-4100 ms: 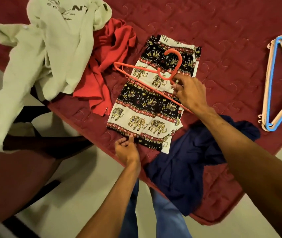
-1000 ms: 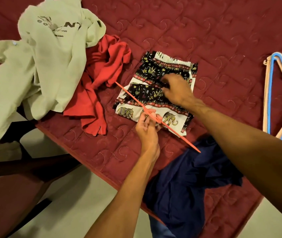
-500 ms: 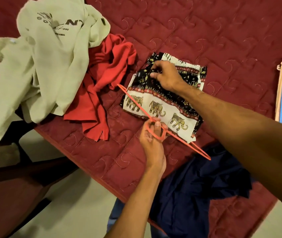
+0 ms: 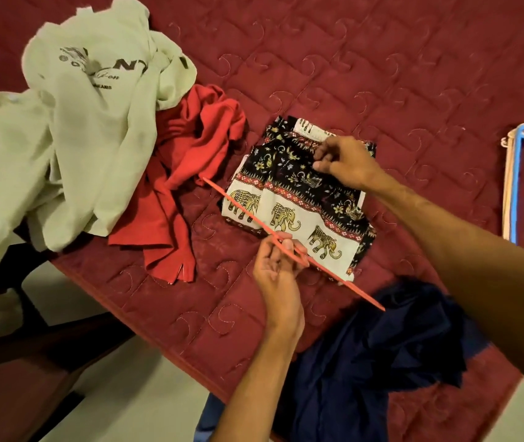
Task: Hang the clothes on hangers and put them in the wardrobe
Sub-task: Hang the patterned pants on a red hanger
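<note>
Elephant pants [image 4: 299, 199] are folded up in the middle of the red quilt [image 4: 382, 59], and that's what both our hands are on right now. Our right hand [image 4: 347, 164] is pinched shut on the dark patterned fabric at the pants' 12 o'clock edge, just below the white waistband. Our left hand [image 4: 276, 266] is closed around the orange hanger [image 4: 292, 244] at about its middle, down at the pants' 6 o'clock side. We see the hanger edge-on, so it reads as one thin bar running from 10 o'clock to 4 o'clock across the elephant border, with the far tip near the red top [image 4: 187, 173] and the near tip over the navy garment [image 4: 378, 355].

No real containers here, just piles on the quilt. At 9 o'clock of the pants the red top lies crumpled, touching the pale printed shirt [image 4: 88, 129], which partly covers it and droops off the quilt's edge. The navy garment sits bunched at 5 o'clock, hanging over the near edge. Well apart at 3 o'clock, spare hangers [image 4: 513, 186] lie stacked, a blue one on pale ones, cut off by the frame.
</note>
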